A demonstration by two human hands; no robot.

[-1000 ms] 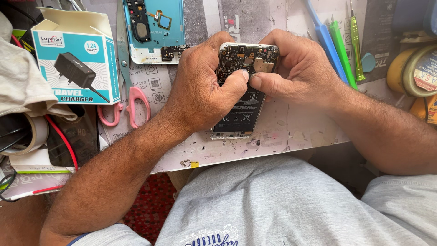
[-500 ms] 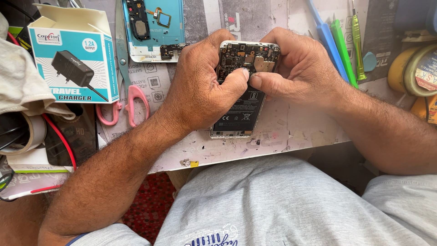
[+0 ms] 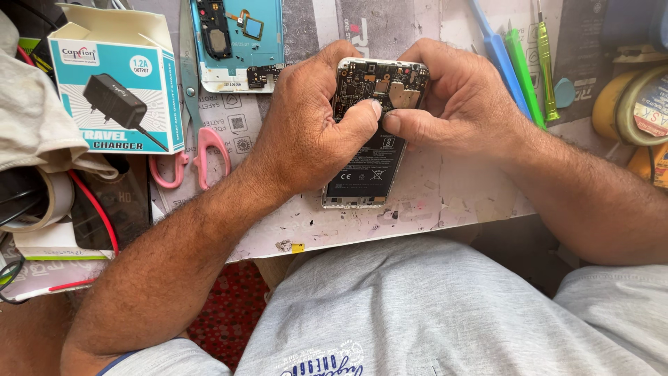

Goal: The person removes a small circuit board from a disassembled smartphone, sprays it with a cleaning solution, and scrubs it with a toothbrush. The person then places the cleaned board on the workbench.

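Your left hand [image 3: 309,129] and right hand [image 3: 456,97] both clamp the opened phone [image 3: 372,139], thumbs touching over its circuit board [image 3: 379,80]

Bare tabletop [image 3: 445,198] lies open to the right of the opened phone [image 3: 362,167] and along the near edge below it, giving a hand room to slide in there. To the left the way is crowded by pink-handled scissors [image 3: 198,150], a blue charger box [image 3: 115,87] and a back cover [image 3: 240,42] just above. On the right, a row of plastic tools [image 3: 518,69] and tape rolls [image 3: 637,104] block the far side.
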